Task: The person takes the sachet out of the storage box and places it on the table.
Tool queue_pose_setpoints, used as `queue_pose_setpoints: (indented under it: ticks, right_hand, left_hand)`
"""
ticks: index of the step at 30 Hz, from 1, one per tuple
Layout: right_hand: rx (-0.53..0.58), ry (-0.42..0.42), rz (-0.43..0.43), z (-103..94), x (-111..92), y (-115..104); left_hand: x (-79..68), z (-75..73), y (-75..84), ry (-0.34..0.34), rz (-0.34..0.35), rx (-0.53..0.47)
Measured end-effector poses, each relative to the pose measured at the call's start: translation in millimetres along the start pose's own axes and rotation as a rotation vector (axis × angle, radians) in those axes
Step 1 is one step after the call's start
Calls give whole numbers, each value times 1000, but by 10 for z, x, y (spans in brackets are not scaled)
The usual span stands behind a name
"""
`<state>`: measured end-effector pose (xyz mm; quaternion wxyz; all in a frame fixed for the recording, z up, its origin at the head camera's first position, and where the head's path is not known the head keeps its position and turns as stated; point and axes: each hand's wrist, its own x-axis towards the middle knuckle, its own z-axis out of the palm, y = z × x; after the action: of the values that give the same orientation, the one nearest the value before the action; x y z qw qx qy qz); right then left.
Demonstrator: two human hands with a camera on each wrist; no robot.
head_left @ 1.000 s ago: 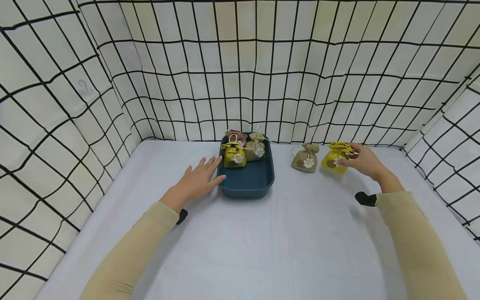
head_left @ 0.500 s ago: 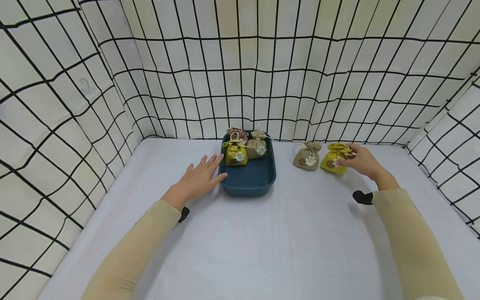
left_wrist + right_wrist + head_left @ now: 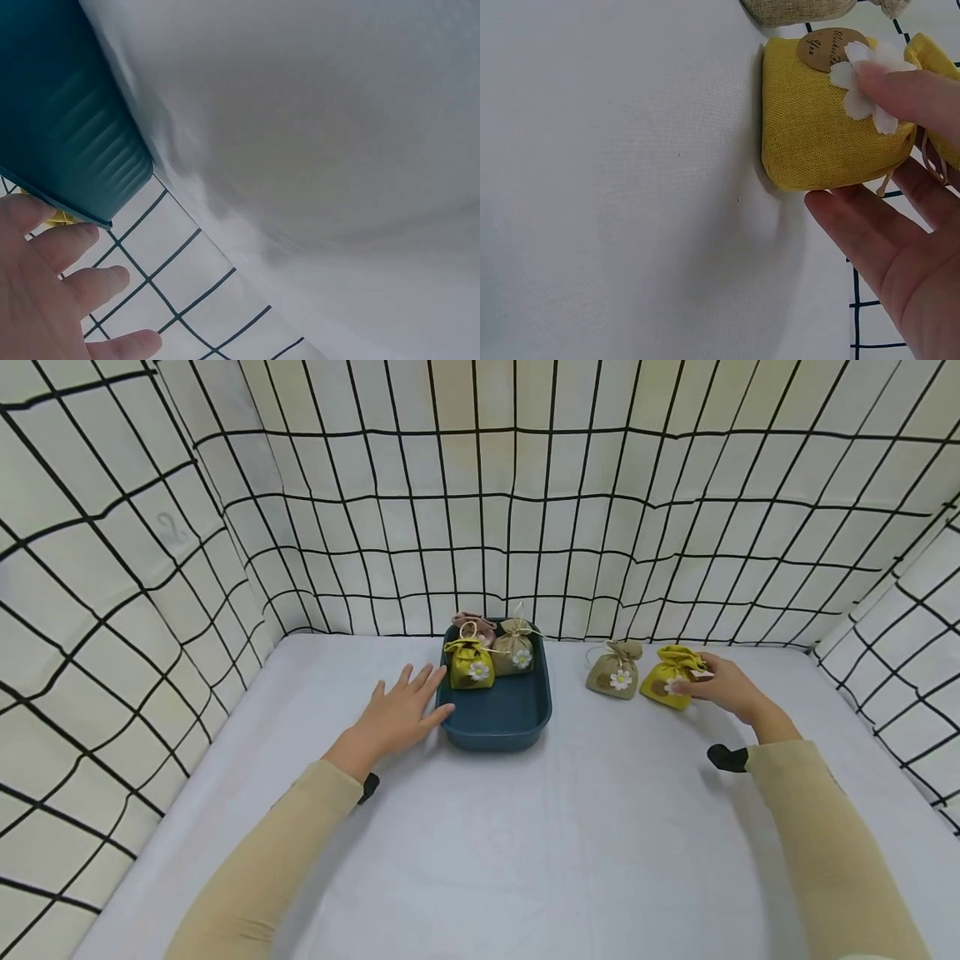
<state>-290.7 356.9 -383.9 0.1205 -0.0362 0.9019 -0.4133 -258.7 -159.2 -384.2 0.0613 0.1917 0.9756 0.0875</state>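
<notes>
My right hand [image 3: 723, 685] pinches a yellow drawstring pouch [image 3: 667, 678] with a white flower. In the right wrist view the thumb presses on the flower [image 3: 871, 86], with other fingers behind and below the pouch [image 3: 817, 127]. The pouch stands on the white table. Just left of it sits a beige pouch [image 3: 613, 670] with a similar flower. My left hand [image 3: 396, 714] lies with spread, straight fingers against the left side of a dark blue tray [image 3: 495, 727]. In the left wrist view its fingertips reach the tray's rim [image 3: 82, 214].
At the tray's back stand a yellow pouch [image 3: 469, 664], a beige pouch [image 3: 514, 650] and a pink pouch [image 3: 480, 628], partly hidden. Black grid netting [image 3: 525, 527] over white sheeting rises behind the table [image 3: 525, 852] and along both sides.
My right hand has brought the yellow pouch slightly down and left, closer to the beige one. The left hand stays at the tray. The head view has shifted a little.
</notes>
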Motion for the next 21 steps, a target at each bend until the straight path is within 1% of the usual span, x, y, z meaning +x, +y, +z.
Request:
queue_pose_setpoints:
  ticks: [5, 13, 18, 21]
  right_hand:
    - [-8, -10, 6, -12, 3, -26]
    - [-28, -3, -5, -42, -5, -86]
    - [-29, -11, 0, -89, -27, -101]
    - [-38, 6, -7, -127, -66, -96]
  left_hand:
    - [-14, -14, 12, 12, 3, 32]
    - [-18, 31, -30, 41, 6, 79]
    - [-17, 44, -40, 57, 9, 87]
    - [-1, 44, -25, 53, 15, 77]
